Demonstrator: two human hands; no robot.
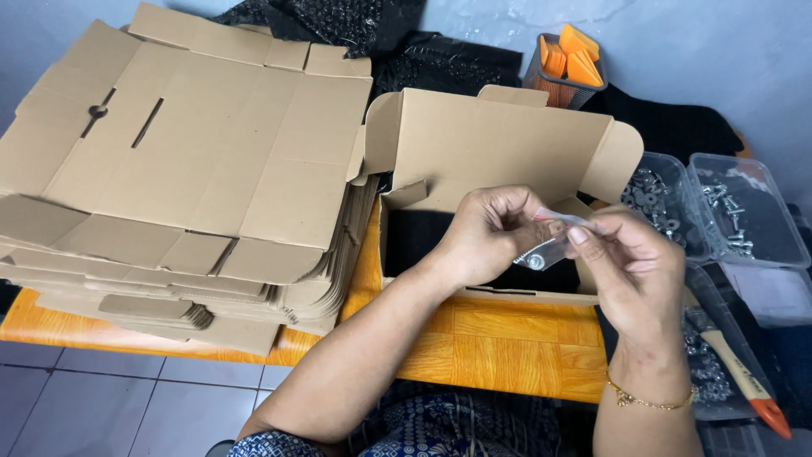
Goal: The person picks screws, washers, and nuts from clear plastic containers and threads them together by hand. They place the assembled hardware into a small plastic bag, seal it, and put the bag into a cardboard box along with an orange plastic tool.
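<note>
Bag (pixel 548 250): small, clear, a metal washer seen inside; held over the open box (pixel 499 169), between both hands.
Left hand (pixel 491 233): closed, fingers pinched on the bag's left edge.
Right hand (pixel 634 271): thumb and fingertips pinched on the bag's top right; a gold bracelet (pixel 647 400) was worn at the wrist.
Desk (pixel 499 347): orange wood, the box set on it.
Flat cartons (pixel 178 169): stacked at the left.
Trays (pixel 744 211): clear, filled with screws, at the right.
Brush (pixel 736 368): laid beside the trays.
</note>
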